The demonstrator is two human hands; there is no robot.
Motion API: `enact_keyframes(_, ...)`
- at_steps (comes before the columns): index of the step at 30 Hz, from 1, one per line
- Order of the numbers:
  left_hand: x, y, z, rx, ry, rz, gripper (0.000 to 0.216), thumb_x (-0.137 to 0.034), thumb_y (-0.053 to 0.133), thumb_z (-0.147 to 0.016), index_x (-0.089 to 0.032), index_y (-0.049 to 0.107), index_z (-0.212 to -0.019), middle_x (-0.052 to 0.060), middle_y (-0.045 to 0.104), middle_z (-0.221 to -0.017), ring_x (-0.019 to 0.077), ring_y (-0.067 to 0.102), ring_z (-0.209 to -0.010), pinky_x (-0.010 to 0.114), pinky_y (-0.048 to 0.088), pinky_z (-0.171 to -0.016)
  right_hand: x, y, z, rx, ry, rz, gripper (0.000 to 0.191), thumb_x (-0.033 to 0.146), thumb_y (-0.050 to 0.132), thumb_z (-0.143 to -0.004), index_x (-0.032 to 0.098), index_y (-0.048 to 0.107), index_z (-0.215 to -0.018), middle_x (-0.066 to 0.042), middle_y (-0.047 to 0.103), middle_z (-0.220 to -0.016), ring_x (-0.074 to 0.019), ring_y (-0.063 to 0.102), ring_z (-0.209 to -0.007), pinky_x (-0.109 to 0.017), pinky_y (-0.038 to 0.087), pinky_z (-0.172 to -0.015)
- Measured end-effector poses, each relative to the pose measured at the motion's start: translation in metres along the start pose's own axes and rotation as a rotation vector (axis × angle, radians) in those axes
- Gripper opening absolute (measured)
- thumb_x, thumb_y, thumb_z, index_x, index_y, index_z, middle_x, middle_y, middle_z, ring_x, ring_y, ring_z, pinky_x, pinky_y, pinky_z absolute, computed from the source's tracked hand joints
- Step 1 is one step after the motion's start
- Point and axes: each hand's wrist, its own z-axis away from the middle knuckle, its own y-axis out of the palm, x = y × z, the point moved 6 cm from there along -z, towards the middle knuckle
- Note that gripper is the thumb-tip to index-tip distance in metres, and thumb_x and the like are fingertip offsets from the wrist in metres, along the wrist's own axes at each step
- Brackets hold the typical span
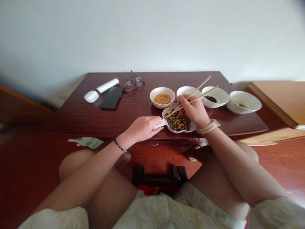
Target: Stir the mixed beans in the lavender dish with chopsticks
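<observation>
My left hand (145,128) is closed round the short handle of a scalloped white and lilac bowl (166,124) at the table's front edge. Mixed yellow, green and dark beans (180,122) lie in it. With my right hand (194,109) I grip a pair of wooden chopsticks (199,86), their tips down among the beans at the bowl's left side. Behind stands a white bowl of yellow soybeans (162,99). Beside it, another white bowl (187,90) is partly hidden by my right hand, so its contents do not show.
To the right are a white bowl with dark beans (211,99) and a white bowl (245,101) with a few pale and brownish bits. Eyeglasses (134,84), a black phone (111,98) and a white wand-shaped device (107,86) lie at left on the dark table (78,111).
</observation>
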Motion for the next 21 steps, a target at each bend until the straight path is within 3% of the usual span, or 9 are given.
enact_keyframes(21, 0.0002, 0.001, -0.0004, 0.015, -0.014, 0.017, 0.026, -0.043, 0.058, -0.11, -0.021, 0.068, -0.12, 0.006, 0.081, -0.11, 0.023, 0.079, -0.097, 0.031, 0.052, -0.077, -0.0007, 0.0001, -0.0009, -0.002, 0.003, 0.002, 0.053, 0.067, 0.054, -0.107, 0.021, 0.065, -0.081, -0.002, 0.063, -0.059, -0.015, 0.057, -0.053, -0.029, 0.041, -0.056)
